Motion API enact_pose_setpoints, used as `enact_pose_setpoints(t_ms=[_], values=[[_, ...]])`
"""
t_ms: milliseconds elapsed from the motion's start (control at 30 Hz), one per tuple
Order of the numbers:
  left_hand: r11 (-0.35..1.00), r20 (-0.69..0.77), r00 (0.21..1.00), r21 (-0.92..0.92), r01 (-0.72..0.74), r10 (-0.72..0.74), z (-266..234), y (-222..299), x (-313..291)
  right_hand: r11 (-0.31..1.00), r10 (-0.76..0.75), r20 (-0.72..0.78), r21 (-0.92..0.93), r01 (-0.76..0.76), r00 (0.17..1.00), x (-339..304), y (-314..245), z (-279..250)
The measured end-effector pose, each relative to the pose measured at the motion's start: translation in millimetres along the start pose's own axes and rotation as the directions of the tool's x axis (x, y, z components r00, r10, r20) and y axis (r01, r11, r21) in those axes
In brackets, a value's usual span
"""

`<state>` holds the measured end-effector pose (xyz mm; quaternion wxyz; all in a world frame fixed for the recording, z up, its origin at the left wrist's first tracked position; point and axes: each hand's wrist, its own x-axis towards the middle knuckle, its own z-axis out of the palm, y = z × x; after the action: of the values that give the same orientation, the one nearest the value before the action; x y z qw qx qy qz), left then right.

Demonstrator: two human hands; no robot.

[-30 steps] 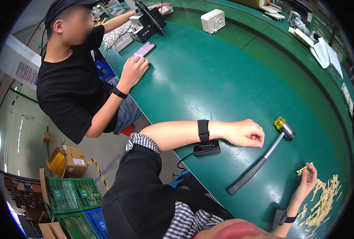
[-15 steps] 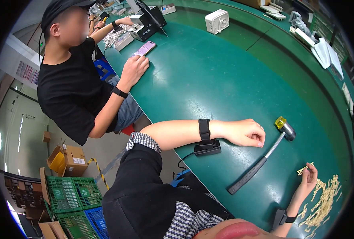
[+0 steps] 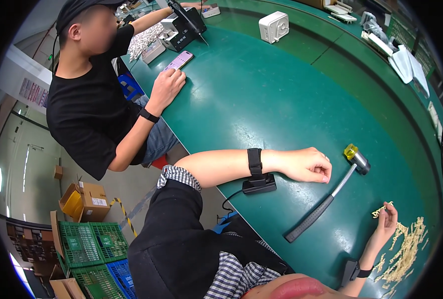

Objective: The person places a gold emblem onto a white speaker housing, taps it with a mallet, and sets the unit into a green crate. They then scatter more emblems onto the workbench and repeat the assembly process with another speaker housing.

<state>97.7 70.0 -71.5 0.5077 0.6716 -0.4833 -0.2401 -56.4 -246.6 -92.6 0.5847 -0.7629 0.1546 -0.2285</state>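
Observation:
My left hand (image 3: 308, 165) rests on the green table in a loose fist, its fingers curled under, with nothing seen in it. Past its knuckles lies a mallet (image 3: 337, 187) with a black grip, metal shaft and a yellow and black head. At the lower right my right hand (image 3: 387, 224) pinches a small cream-coloured strip with a toothed, wavy outline (image 3: 379, 213) between thumb and fingers. Beside that hand a loose pile of similar cream strips (image 3: 405, 251) is spread on the table. Black bands with small dark boxes are strapped to both my wrists.
At the left a co-worker (image 3: 89, 94) in black sits by the table, one hand at a phone (image 3: 180, 60). A black machine (image 3: 184, 31), a parts bin (image 3: 153, 51) and a white box (image 3: 273, 27) stand at the back. Green crates (image 3: 82, 244) and a carton (image 3: 89, 201) are on the floor.
The co-worker's far arm has reached farther right, behind the machine, and their head has shifted slightly. My two hands, the strip and the mallet look almost unmoved.

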Motion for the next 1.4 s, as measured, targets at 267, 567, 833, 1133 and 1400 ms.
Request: enact_pose_setpoints(t_ms=[267, 567, 833, 1133, 1400], values=[[1.0, 0.001, 1.0, 0.002, 0.006, -0.006, 0.3, -0.2, 0.5, 1.0, 0.003, -0.002, 0.006, -0.003, 1.0, 1.7, -0.6, -0.4], [1.0, -0.007, 1.0, 0.018, 0.004, -0.004, 0.5, -1.7, -0.4, 1.0, -0.006, 0.006, 0.011, 0.006, 1.0, 1.8, 0.5, -0.4], [1.0, -0.015, 1.0, 0.0, -0.014, 0.014, 0.4, -1.4, 0.8, 1.0, 0.008, 0.024, 0.008, -0.009, 1.0, 3.3, 5.2, -5.5], [1.0, -0.014, 1.0, 0.014, -0.007, 0.007, -0.2, -1.1, 1.3, 1.0, 0.021, 0.036, 0.012, -0.021, 0.999, 2.7, 3.0, -4.5], [1.0, -0.004, 1.0, 0.015, -0.014, 0.014, -0.4, -1.3, 0.7, 1.0, -0.012, 0.005, 0.018, 0.012, 1.0, 0.9, -0.9, -0.2]])
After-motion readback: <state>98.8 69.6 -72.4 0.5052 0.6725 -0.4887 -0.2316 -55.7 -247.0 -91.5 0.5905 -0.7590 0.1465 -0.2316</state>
